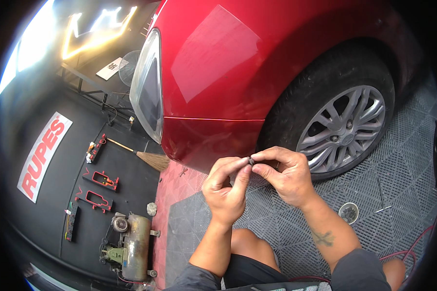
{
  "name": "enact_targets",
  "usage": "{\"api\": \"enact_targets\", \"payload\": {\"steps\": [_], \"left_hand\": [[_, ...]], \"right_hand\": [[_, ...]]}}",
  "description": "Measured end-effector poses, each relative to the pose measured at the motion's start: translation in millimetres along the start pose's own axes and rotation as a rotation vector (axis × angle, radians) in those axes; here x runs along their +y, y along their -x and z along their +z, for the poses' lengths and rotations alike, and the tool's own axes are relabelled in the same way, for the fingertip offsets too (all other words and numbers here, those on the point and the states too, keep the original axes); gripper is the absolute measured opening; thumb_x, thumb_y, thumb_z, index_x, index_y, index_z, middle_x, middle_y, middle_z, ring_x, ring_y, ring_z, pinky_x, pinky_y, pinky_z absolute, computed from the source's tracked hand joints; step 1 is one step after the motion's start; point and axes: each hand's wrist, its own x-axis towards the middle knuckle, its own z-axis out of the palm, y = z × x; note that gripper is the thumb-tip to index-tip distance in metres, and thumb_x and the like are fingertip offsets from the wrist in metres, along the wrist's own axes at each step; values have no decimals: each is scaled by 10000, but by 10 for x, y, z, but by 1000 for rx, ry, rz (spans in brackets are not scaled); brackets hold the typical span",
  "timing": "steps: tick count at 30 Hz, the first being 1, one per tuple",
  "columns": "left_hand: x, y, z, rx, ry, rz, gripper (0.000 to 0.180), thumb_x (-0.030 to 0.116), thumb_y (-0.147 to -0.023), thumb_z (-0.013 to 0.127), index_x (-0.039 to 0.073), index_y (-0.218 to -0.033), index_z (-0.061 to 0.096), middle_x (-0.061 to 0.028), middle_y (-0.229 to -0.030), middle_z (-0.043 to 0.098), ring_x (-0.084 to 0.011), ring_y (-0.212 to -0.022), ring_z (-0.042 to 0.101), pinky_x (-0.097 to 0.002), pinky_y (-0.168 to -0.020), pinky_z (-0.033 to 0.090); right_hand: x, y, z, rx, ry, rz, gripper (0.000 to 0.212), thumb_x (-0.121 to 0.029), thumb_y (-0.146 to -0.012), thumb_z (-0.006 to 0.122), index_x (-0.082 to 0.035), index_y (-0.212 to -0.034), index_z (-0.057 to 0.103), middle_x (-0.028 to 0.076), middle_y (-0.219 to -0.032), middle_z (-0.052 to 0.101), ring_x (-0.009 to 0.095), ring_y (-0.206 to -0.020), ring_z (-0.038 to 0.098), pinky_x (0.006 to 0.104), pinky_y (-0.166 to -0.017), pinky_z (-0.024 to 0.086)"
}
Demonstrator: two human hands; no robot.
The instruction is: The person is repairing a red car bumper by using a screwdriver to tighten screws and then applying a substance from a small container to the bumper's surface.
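Between the fingertips of both hands is a small dark piece [251, 161], too small to name; it could be a fastener. My left hand [226, 186] pinches it from one side with thumb and forefinger. From the other side, my right hand [287, 177] grips it with thumb and forefinger. Both hands are in front of the lower corner of a red car's bumper [204, 140], apart from it in the picture. To their right stands the car's front wheel [344, 131], with a black tyre and silver spoked rim.
On the grey grid floor [296, 228] at right are a small round tin [348, 212] with dark bits inside, a thin T-shaped metal tool [382, 196] and a red hose [412, 247]. An air compressor [136, 247] and a straw broom [153, 160] are at left.
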Motion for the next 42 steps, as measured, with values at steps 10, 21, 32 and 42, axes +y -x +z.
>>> {"api": "enact_targets", "payload": {"steps": [10, 21, 32, 42], "left_hand": [[64, -68, 83, -50, -26, 90, 183, -82, -929, 777, -23, -1102, 784, -126, -1041, 749, -196, -956, 703, -294, -832, 557], [-110, -146, -281, 30, -277, 239, 320, -9, -894, 834, -1, -1204, 751, -152, -1190, 754, -247, -1111, 710, -358, -951, 563], [-585, -1549, -1718, 68, -731, 67, 1357, 477, -712, 992, 136, -1746, 182, -298, -1755, 177, -421, -1631, 241, -532, -1307, 264], [-617, -1744, -1620, 4, -465, -7, 1583, 377, -651, 1056, 145, -1754, -55, -288, -1750, 179, -419, -1600, 306, -486, -1296, 323]], "right_hand": [[-45, -35, -197, -51, -50, 13, 187, 40, -918, 822, 20, -1104, 815, 123, -1039, 815, 161, -937, 776, 285, -861, 643], [-19, -87, -192, 12, -67, -103, 203, 103, -926, 683, 8, -1104, 707, 32, -971, 703, 91, -854, 671, 250, -766, 563], [321, -253, -136, 326, -326, 127, 218, -69, -1096, 544, -16, -1297, 609, 68, -1187, 644, 131, -1063, 651, 304, -908, 570], [496, -274, 196, -21, -14, -175, 162, -134, -1110, 580, -22, -1225, 600, 67, -1208, 494, 144, -1079, 480, 302, -1039, 394]]}}
